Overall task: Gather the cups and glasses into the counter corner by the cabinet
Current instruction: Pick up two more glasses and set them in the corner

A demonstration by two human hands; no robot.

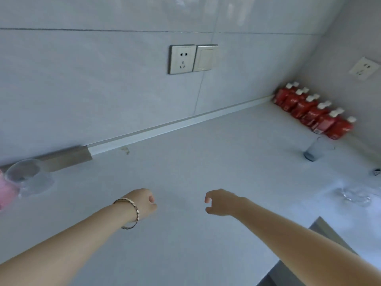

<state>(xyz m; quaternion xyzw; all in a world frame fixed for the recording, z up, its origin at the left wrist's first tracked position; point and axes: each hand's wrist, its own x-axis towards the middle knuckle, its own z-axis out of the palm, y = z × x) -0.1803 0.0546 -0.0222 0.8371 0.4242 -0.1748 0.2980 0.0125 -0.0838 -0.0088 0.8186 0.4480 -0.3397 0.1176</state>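
A clear glass point(27, 177) stands at the far left of the white counter point(185, 162), touching a pink cup point(7, 193) that the frame edge cuts off. Another clear glass point(316, 150) stands at the right, just in front of the red bottles. A low clear glass piece point(355, 196) sits further right, blurred. My left hand point(144, 204), with a bracelet on the wrist, hovers over the middle of the counter, fingers curled and holding nothing. My right hand point(219, 203) hangs beside it, fingers loosely apart, also holding nothing.
Several red bottles with white caps point(313, 111) line the right wall into the far corner. Wall sockets point(182, 58) and a switch sit on the tiled back wall, another socket point(363, 71) on the right wall. The counter's front edge point(327, 232) drops away at lower right.
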